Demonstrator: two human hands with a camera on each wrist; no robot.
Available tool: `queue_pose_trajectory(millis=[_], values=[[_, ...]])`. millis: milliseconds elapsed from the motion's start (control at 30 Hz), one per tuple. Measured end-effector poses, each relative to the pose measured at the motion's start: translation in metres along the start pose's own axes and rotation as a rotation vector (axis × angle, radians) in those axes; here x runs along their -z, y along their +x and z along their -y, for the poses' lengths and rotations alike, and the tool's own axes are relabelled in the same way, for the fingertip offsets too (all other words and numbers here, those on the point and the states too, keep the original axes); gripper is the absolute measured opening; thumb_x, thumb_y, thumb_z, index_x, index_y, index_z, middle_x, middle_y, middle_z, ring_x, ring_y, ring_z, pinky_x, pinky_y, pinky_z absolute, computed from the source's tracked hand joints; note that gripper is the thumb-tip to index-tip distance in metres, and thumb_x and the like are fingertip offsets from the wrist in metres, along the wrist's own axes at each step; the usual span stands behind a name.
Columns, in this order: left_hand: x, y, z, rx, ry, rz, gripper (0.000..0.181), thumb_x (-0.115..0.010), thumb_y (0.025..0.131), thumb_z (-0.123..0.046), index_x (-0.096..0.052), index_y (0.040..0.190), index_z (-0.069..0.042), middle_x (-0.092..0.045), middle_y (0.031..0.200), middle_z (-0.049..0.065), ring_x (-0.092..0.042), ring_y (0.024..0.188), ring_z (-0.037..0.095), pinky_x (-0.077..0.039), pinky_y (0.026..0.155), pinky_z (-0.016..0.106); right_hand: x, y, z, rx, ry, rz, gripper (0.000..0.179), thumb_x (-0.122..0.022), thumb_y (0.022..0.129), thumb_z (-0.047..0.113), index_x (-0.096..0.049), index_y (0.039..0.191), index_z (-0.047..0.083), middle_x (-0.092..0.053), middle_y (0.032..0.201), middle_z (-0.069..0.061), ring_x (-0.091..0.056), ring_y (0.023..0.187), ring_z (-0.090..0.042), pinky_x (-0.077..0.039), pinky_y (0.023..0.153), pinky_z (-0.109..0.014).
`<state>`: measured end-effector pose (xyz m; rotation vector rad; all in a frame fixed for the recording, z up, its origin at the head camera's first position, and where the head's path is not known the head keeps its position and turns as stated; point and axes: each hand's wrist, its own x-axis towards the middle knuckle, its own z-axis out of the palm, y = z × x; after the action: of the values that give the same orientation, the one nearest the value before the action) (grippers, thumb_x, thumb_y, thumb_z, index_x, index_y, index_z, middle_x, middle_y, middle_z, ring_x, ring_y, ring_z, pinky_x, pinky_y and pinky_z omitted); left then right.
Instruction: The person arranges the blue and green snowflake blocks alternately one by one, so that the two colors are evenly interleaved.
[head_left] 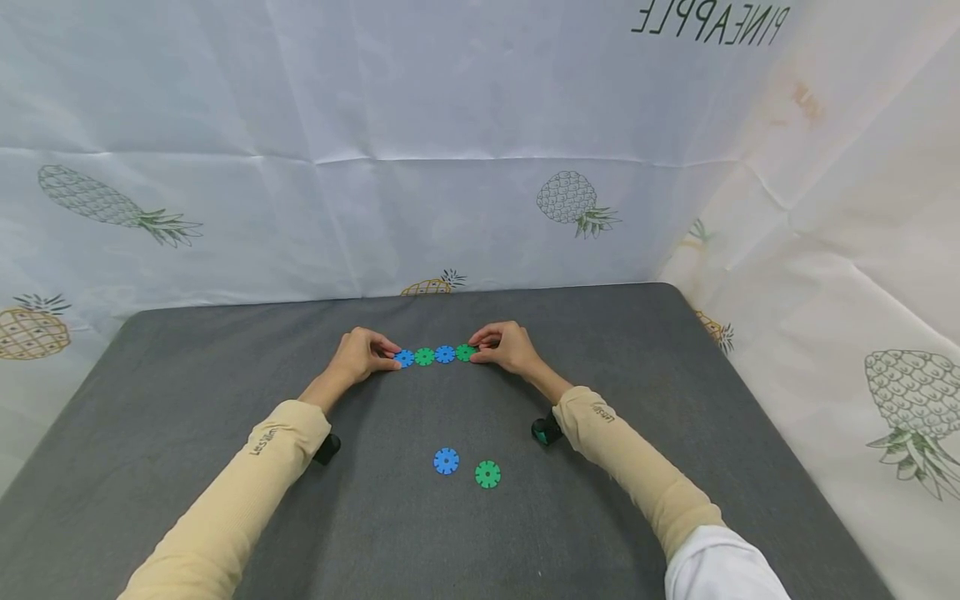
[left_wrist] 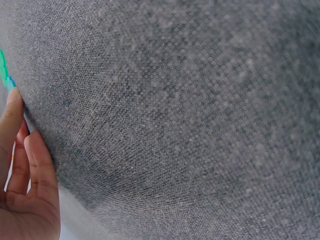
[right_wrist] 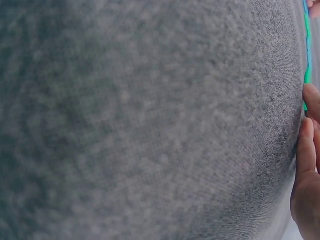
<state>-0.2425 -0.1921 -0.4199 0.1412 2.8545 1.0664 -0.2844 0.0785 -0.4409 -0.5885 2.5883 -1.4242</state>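
Notched plastic discs, blue and green by turns, form a straight row near the far side of the table. My left hand [head_left: 357, 357] pinches the blue disc [head_left: 404, 358] at the row's left end between thumb and fingers. At the other end my right hand [head_left: 510, 347] pinches a green disc [head_left: 465, 352]. Between them lie a green disc [head_left: 424, 357] and a blue disc [head_left: 445, 354], edge to edge with the end ones. In the right wrist view the row appears edge-on as a thin green and blue strip [right_wrist: 307, 37], partly hidden by fingers.
Nearer to me, a loose blue disc [head_left: 446, 461] and a loose green disc [head_left: 487, 474] lie apart on the grey cloth-covered table [head_left: 600, 333]. A white curtain [head_left: 450, 108] printed with pineapples hangs behind the table and along its right side.
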Motion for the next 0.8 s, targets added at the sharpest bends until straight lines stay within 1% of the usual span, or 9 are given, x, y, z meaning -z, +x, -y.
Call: queue_pose_trajectory(millis=[133,233,300,367,467,533,600,667,800], values=[[0.001,-0.001,-0.001,0.005,0.001,-0.002,0.023,-0.079,0.080,-0.009,-0.074,0.099,0.002,-0.071,0.095,0.016,-0.066,0.082,0.027,-0.053,0.072,0.039,0.001,0.000,0.001,0.000,0.025,0.013,0.020,-0.080,0.076,0.003,-0.074,0.095,0.000,-0.073,0.088,-0.009,-0.061,0.072,-0.007,-0.049,0.067,-0.022],[0.000,-0.001,-0.001,0.008,-0.002,0.003,0.023,-0.079,0.080,-0.010,-0.074,0.099,0.003,-0.071,0.095,0.016,-0.066,0.082,0.026,-0.053,0.072,0.038,0.004,-0.001,0.000,-0.008,0.078,0.040,0.024,-0.080,0.077,0.002,-0.073,0.099,-0.001,-0.072,0.094,-0.011,-0.063,0.078,-0.009,-0.051,0.071,-0.022],[0.000,-0.001,-0.001,0.010,-0.003,0.005,0.023,-0.079,0.080,-0.010,-0.074,0.099,0.003,-0.071,0.095,0.016,-0.066,0.082,0.026,-0.053,0.072,0.038,0.007,-0.002,-0.001,0.001,0.141,0.074,0.026,-0.077,0.078,-0.001,-0.071,0.103,-0.004,-0.071,0.100,-0.015,-0.065,0.085,-0.015,-0.052,0.075,-0.023],[-0.001,0.000,-0.001,0.007,-0.003,0.006,0.023,-0.079,0.080,-0.010,-0.074,0.099,0.002,-0.071,0.096,0.016,-0.066,0.082,0.026,-0.053,0.072,0.038,0.011,-0.004,-0.003,0.019,0.223,0.115,0.029,-0.074,0.080,-0.005,-0.067,0.109,-0.009,-0.068,0.106,-0.021,-0.065,0.093,-0.024,-0.053,0.078,-0.026],[-0.001,-0.001,-0.001,0.008,-0.001,0.007,0.023,-0.079,0.080,-0.010,-0.074,0.099,0.002,-0.071,0.097,0.017,-0.065,0.081,0.026,-0.053,0.071,0.038,0.017,-0.007,-0.007,0.043,0.345,0.172,0.033,-0.068,0.083,-0.009,-0.062,0.115,-0.013,-0.063,0.114,-0.028,-0.062,0.104,-0.037,-0.053,0.083,-0.031],[-0.001,-0.001,-0.001,0.010,-0.002,0.007,0.023,-0.079,0.080,-0.010,-0.074,0.099,0.002,-0.071,0.097,0.017,-0.065,0.081,0.026,-0.053,0.071,0.038,0.020,-0.009,-0.007,0.039,0.402,0.192,0.034,-0.066,0.085,-0.009,-0.059,0.119,-0.014,-0.060,0.118,-0.030,-0.059,0.108,-0.040,-0.053,0.085,-0.035],[-0.001,-0.001,-0.001,0.011,-0.004,0.008,0.024,-0.078,0.080,-0.010,-0.074,0.100,0.002,-0.071,0.097,0.017,-0.065,0.081,0.026,-0.053,0.071,0.038,0.024,-0.011,-0.005,0.029,0.425,0.197,0.035,-0.065,0.087,-0.008,-0.059,0.121,-0.013,-0.058,0.121,-0.031,-0.058,0.110,-0.040,-0.053,0.086,-0.038],[-0.001,-0.001,-0.001,0.013,-0.003,0.006,0.024,-0.078,0.081,-0.010,-0.074,0.100,0.002,-0.071,0.097,0.016,-0.064,0.081,0.026,-0.053,0.070,0.037,0.027,-0.014,-0.001,0.012,0.427,0.199,0.036,-0.065,0.087,-0.005,-0.059,0.122,-0.012,-0.058,0.123,-0.030,-0.058,0.112,-0.038,-0.052,0.088,-0.040],[-0.001,-0.001,-0.001,0.014,-0.002,0.008,0.024,-0.078,0.081,-0.010,-0.074,0.101,0.002,-0.070,0.097,0.016,-0.064,0.081,0.026,-0.052,0.070,0.037,0.032,-0.018,0.005,-0.027,0.431,0.203,0.036,-0.066,0.089,-0.002,-0.059,0.123,-0.009,-0.057,0.126,-0.028,-0.059,0.113,-0.034,-0.050,0.090,-0.040]])
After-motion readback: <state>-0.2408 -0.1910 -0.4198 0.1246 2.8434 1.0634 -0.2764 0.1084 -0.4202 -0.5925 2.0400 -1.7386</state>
